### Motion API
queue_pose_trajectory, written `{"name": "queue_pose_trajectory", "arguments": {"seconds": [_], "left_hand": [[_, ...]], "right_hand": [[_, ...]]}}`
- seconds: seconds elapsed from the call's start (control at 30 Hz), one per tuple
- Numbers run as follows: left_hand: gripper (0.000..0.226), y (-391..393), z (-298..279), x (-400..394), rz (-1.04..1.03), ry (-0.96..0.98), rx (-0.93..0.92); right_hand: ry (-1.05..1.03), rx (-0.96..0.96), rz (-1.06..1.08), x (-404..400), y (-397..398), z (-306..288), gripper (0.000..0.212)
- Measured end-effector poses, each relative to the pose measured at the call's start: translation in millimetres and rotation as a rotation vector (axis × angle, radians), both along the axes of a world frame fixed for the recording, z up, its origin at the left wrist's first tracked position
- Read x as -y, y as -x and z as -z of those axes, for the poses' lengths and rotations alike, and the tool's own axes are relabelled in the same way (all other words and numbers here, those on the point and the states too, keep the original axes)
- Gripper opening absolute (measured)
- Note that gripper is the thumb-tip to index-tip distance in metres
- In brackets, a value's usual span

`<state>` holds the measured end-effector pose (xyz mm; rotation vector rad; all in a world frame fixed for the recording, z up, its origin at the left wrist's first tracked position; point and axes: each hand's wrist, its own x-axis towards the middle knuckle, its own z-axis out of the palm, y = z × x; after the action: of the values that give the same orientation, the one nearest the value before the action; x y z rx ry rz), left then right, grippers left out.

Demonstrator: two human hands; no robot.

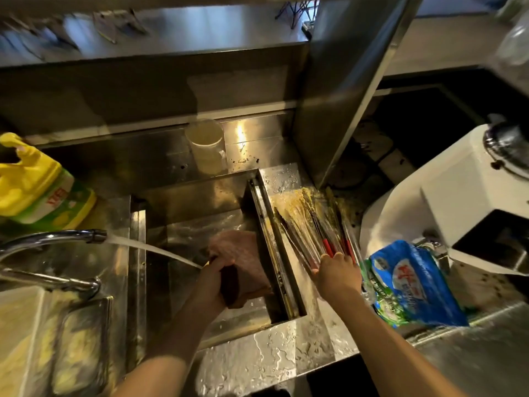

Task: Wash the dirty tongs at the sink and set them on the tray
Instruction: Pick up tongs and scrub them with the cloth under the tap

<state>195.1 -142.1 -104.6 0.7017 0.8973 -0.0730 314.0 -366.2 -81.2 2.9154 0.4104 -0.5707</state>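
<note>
Yellow detergent bottle [34, 184] is seen far left, above a running tap [86, 235]. Water is poured into the steel sink [197, 196], where a brownish cloth [243, 262] is gripped by the left hand [211, 285]. Dirty tongs [312, 233] are laid on the wet table [286, 356] just right of the sink, their red handles touched by the right hand [337, 273]; whether they are grasped cannot be told. A blue bag [412, 282] is seen beside it.
</note>
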Motion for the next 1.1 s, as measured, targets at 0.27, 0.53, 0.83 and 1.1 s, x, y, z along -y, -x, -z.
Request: {"name": "queue_pose_trajectory", "arguments": {"seconds": [0.27,0.53,0.83,1.1], "left_hand": [[0.064,0.4,-8.7,6.7,0.007,0.03,-0.076],[0.054,10.6,-29.8,-2.0,-0.09,0.029,-0.011],[0.039,46.6,-46.6,-41.8,-0.236,-0.008,0.093],[0.033,84.0,-36.9,-81.7,-0.349,-0.054,0.079]], "right_hand": [[-0.25,0.034,0.111,5.9,4.5,-1.7,0.039],[-0.508,0.005,0.088,-27.4,17.4,-30.1,0.038],[-0.956,-0.382,0.051,-98.7,60.0,-54.3,0.037],[-0.964,-0.878,0.197,-133.4,99.6,-42.5,0.015]]}}
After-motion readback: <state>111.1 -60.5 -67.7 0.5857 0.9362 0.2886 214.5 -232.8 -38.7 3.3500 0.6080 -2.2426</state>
